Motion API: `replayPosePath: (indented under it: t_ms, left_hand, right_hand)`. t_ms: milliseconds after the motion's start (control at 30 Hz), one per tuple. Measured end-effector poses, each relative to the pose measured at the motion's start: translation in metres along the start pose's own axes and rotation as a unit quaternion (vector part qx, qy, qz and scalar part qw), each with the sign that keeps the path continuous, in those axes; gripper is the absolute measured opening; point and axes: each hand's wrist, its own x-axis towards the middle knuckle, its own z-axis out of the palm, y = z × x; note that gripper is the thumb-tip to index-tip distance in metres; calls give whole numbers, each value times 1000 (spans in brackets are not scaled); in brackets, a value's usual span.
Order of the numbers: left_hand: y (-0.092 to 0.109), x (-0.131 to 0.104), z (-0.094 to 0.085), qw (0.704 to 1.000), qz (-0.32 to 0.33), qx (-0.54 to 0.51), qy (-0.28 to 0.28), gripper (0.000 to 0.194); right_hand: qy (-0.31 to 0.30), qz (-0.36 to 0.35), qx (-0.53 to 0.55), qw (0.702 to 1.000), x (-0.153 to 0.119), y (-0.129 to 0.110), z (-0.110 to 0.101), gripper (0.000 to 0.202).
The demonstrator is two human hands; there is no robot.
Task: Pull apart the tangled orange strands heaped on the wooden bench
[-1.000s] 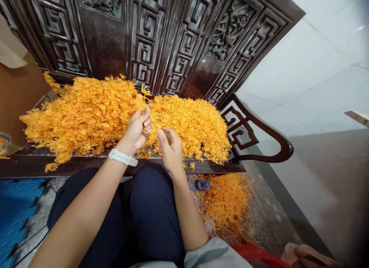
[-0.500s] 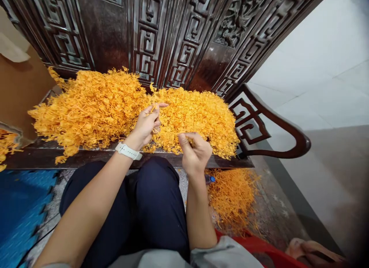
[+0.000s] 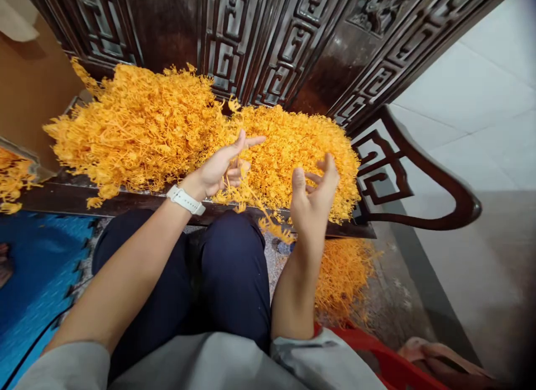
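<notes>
Fingers (image 3: 239, 175) of the left hand (image 3: 215, 169) are curled round one orange strand (image 3: 274, 225), hung across the front edge of one dark bench (image 3: 62, 194); those of the right hand (image 3: 314, 197) are spread, free. Two orange heaps (image 3: 138, 127) are borne there; one pile (image 3: 345, 278) is strewn on the floor (image 3: 402, 289), flanked by white wall (image 3: 486, 94).

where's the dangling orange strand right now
Mid-picture in the head view, the orange strand hangs from the left hand across the bench edge, its end beside the right hand's wrist.
</notes>
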Motion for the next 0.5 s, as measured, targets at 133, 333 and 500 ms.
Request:
replayPosePath:
  t_ms: [133,333,500]
  left_hand:
    - [-16,-3,13,997,-43,19,-57,43]
    - [-18,-1,12,992,-39,80,-95,27]
    - [-14,0,15,985,53,115,-117,17]
  right_hand:
    - [-107,-36,75,991,-17,-23,40,58]
    - [-82,10,154,985,-10,-9,55,43]
    - [-97,56,312,943,-11,-4,55,49]
